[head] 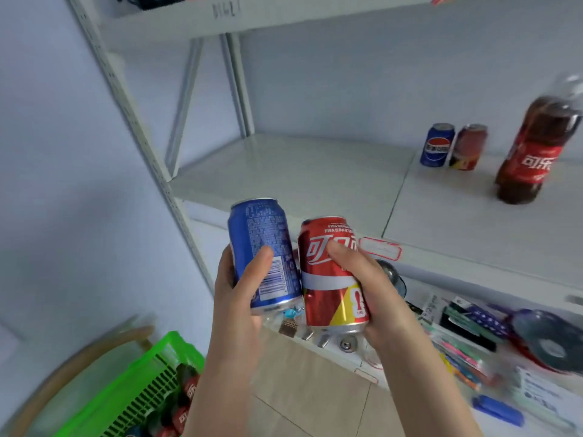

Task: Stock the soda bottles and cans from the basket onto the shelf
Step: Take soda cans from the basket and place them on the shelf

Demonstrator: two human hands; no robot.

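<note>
My left hand (238,288) grips a blue soda can (263,244), held upright just in front of the white shelf (284,171). My right hand (369,285) grips a red cola can (331,279) right beside it; the two cans nearly touch. On the shelf at the back right stand a blue can (437,145), a red can (468,147) and a cola bottle (533,152). The green basket (148,376) sits at the lower left with several more bottles inside, partly hidden by my left forearm.
A white upright post (151,152) frames the shelf's left side, and another shelf board (252,17) runs above. The lower shelf (473,357) holds pens, small metal parts and a dark round object. Beige floor tiles lie below my arms.
</note>
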